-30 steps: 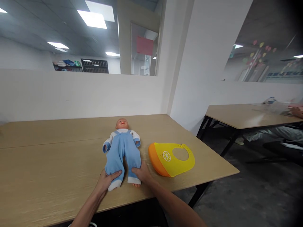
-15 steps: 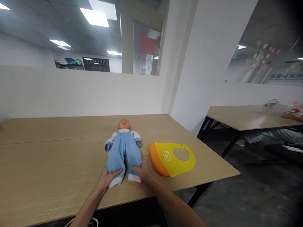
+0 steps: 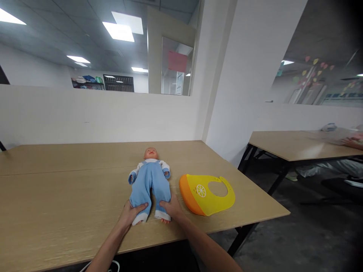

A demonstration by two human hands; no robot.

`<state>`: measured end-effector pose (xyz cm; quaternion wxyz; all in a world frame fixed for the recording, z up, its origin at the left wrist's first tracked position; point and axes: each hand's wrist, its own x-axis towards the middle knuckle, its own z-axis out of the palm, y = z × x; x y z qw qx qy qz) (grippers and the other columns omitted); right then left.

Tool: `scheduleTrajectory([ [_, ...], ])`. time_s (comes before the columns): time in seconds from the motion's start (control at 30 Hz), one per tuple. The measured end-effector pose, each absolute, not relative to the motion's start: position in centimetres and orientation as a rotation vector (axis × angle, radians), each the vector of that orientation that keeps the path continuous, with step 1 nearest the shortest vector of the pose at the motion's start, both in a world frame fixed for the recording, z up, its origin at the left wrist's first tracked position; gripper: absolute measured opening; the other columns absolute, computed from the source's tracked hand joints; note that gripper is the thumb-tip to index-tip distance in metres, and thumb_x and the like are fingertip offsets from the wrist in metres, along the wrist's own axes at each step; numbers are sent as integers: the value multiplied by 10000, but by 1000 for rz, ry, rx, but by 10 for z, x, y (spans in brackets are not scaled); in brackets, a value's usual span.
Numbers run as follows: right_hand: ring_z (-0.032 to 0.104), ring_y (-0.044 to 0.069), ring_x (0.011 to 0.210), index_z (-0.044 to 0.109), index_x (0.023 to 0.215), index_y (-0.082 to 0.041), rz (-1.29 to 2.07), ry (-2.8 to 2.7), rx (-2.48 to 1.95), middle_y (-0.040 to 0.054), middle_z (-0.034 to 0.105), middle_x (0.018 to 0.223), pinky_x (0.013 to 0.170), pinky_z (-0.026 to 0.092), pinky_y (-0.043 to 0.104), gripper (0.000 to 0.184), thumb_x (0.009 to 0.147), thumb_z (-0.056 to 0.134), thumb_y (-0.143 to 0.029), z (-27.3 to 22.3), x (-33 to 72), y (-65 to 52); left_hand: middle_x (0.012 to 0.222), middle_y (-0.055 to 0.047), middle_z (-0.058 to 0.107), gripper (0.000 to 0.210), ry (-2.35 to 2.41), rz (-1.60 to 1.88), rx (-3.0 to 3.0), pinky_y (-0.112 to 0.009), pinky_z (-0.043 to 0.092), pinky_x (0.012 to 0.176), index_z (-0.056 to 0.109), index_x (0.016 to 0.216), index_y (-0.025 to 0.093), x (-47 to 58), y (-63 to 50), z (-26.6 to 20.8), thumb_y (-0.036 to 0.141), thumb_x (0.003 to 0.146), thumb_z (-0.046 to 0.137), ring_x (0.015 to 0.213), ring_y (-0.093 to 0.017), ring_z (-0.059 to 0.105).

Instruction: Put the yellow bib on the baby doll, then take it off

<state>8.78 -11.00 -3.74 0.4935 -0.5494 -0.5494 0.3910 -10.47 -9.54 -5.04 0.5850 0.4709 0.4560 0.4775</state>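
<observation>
A baby doll (image 3: 151, 177) in light blue overalls and a white top lies on its back on the wooden table (image 3: 70, 204), head toward the wall and feet toward me. My left hand (image 3: 131, 213) grips its lower trouser leg on the left, thumb on top and the other fingers hidden beneath or behind the cloth. On the other side my right hand (image 3: 172, 207) holds the right-hand leg in the same way. Bare toes show below the white cuff by my right hand. A yellow bib (image 3: 214, 204) with an orange pocket and a citrus-slice print lies flat to the right of the doll.
A white wall (image 3: 113, 117) with a window rises behind the table. To the right, past a gap of dark floor, stands another table (image 3: 286, 147), with a co-worker's hand (image 3: 354, 141) at its far end. The near table edge runs just below my hands.
The whole view has shifted slightly, with the scene sitting a little lower. Both hands stay on the doll's legs, and the doll and bib keep their places on the table.
</observation>
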Motion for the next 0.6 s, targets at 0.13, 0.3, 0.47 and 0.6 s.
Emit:
scheduleTrajectory([
  [0.13, 539, 162, 666, 648, 921, -104, 975, -1333, -1325, 34, 636, 754, 627, 460, 280, 379, 568, 547, -201, -37, 89, -110, 1000, -149, 730, 635, 1048, 1093, 1079, -370, 560, 714, 619, 1084, 109, -105, -95, -53, 398, 562, 835, 816, -289, 702],
  [0.3, 550, 174, 690, 636, 930, -103, 939, -1350, -1333, 51, 642, 801, 656, 472, 296, 373, 579, 549, -194, -37, 88, -110, 1066, -165, 716, 627, 1087, 1126, 1084, -371, 553, 780, 619, 1091, 108, -105, -93, -55, 351, 556, 838, 885, -290, 696],
  [0.47, 543, 174, 697, 642, 915, -91, 874, -1398, -1387, 55, 642, 802, 672, 467, 301, 330, 625, 533, -201, -37, 88, -112, 971, -119, 743, 558, 1085, 1122, 1102, -349, 552, 717, 647, 1036, 101, -105, -94, -52, 342, 566, 826, 856, -304, 694],
  [0.6, 537, 171, 705, 636, 916, -108, 861, -1430, -1338, 45, 638, 808, 683, 464, 297, 319, 630, 537, -210, -36, 87, -114, 958, -129, 744, 553, 1086, 1143, 1133, -361, 550, 710, 648, 1032, 85, -104, -94, -53, 344, 574, 820, 803, -293, 694],
])
